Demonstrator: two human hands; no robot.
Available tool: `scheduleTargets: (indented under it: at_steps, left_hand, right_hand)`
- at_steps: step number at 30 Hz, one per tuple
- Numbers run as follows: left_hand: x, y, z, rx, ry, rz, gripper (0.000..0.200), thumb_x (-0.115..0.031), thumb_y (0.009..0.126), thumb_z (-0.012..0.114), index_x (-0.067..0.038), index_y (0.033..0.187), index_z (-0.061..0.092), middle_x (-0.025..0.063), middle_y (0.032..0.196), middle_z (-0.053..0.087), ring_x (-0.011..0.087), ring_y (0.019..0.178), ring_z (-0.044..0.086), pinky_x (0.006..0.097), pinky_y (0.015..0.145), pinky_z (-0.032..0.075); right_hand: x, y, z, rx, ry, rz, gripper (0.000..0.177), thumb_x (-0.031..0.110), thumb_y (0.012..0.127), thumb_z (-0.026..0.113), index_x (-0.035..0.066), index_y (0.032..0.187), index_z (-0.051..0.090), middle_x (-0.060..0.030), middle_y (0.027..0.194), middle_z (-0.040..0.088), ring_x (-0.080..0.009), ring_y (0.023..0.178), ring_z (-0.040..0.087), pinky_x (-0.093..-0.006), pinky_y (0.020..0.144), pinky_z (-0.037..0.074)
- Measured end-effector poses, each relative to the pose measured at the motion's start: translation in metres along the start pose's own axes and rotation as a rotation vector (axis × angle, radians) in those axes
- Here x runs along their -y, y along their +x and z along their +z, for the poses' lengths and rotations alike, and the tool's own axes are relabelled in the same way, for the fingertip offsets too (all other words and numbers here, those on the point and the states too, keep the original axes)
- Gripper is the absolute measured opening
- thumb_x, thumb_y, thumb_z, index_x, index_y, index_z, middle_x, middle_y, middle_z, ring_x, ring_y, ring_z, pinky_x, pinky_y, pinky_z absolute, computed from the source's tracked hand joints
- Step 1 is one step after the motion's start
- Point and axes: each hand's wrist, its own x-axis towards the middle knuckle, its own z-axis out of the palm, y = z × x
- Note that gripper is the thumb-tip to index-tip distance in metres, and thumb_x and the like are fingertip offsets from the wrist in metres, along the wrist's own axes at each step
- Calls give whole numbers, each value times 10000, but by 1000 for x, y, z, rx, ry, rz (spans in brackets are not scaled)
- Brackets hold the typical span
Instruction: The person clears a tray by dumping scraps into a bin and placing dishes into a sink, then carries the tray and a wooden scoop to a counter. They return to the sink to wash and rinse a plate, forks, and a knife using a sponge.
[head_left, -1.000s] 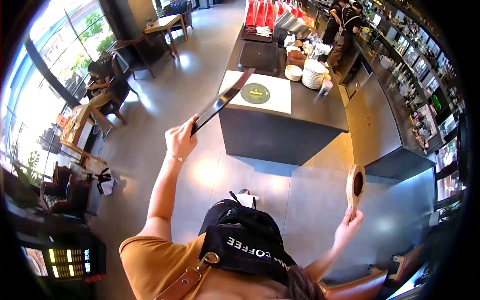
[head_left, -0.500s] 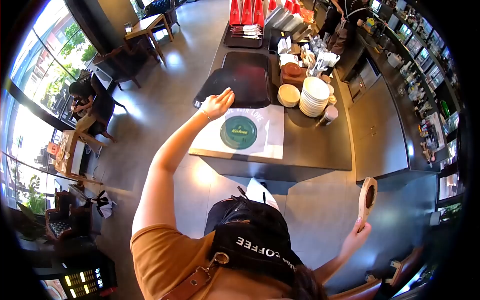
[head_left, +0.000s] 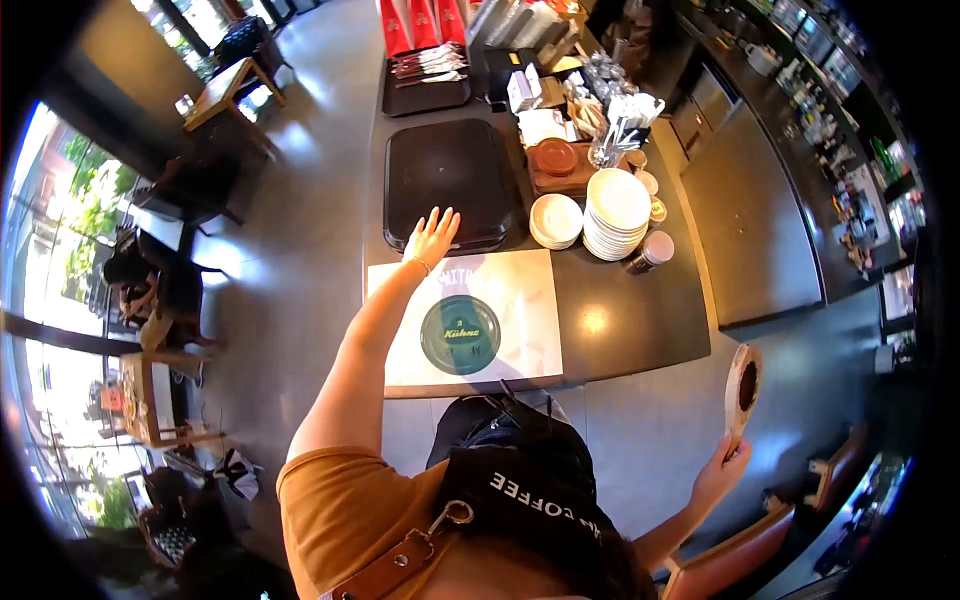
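My left hand (head_left: 434, 235), fingers stretched out and slightly apart, lies flat at the near edge of a stack of black trays (head_left: 445, 180). Close below it on the counter is a white paper sheet (head_left: 530, 320) with a round green Kühne plate or print (head_left: 460, 335) on it. At the lower right, away from the counter, my right hand (head_left: 724, 465) grips the handle of a wooden paddle-shaped object (head_left: 742, 390) with a dark brown oval in its head. What the brown part is cannot be made out.
Stacked white bowls (head_left: 615, 215), smaller bowls (head_left: 556, 220) and a lidded jar (head_left: 650, 252) stand right of the trays. Cups of utensils (head_left: 625, 125) and red bags (head_left: 425, 25) are farther back. A seated person (head_left: 130, 275) is at the left.
The top black tray, askew before, now sits squarely on the stack, with my left hand at its near edge. The counter appears nearer. My right hand still holds the wooden object.
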Motion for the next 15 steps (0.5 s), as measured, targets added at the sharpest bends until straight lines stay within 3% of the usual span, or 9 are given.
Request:
scheduleTargets:
  at_steps: [2,3,6,8,10,13,15]
  left_hand:
    - [3,3,6,-33,-235,-33,685,-449,842,582,-126,1404,360,63,1464,348,314,1336,343,476,1027,374]
    - [8,7,7,49,-251,-45,776,-559,788,588,-129,1398,374,45,1462,354,290,1349,326,456,1034,371]
    - [14,6,3,105,-333,-58,756,-561,793,585,-135,1389,395,41,1453,366,274,1341,339,430,1030,387]
    - [12,1,-2,142,-376,-58,740,-525,796,608,-129,1386,399,50,1454,364,274,1343,334,424,1021,400]
    - [6,-8,-1,138,-424,3,717,-453,803,642,-121,1389,396,60,1452,365,272,1351,321,425,1051,363]
    - [-7,-16,9,85,-408,-74,682,-327,800,680,-109,1382,400,72,1463,350,287,1354,310,430,1090,294]
    - [-22,3,-56,168,-409,-169,620,-253,802,677,-97,1351,435,96,1456,361,309,1334,335,434,1082,293]
  right_hand:
    - [9,-9,-5,17,-57,69,328,311,941,546,-12,989,512,-122,859,513,-218,771,490,-323,711,431]
    - [9,-13,-4,0,-64,80,332,315,940,547,-12,986,512,-126,862,516,-223,772,495,-326,709,432]
    - [13,-21,-3,-30,-103,135,349,322,931,556,-22,974,518,-129,865,521,-240,782,493,-350,729,426]
    - [14,-20,-2,-48,-126,136,356,323,926,563,-26,980,517,-139,870,523,-261,788,498,-362,738,426]
    - [9,-19,-4,-85,-161,122,358,322,924,568,-23,1003,509,-161,880,523,-292,791,513,-363,733,433]
    - [0,-11,-5,-143,-231,121,343,289,913,580,-33,1019,528,-192,928,565,-338,854,541,-387,773,435]
    - [-9,-3,-8,-146,-243,156,304,239,892,609,-27,1021,541,-192,941,582,-347,862,559,-389,776,444]
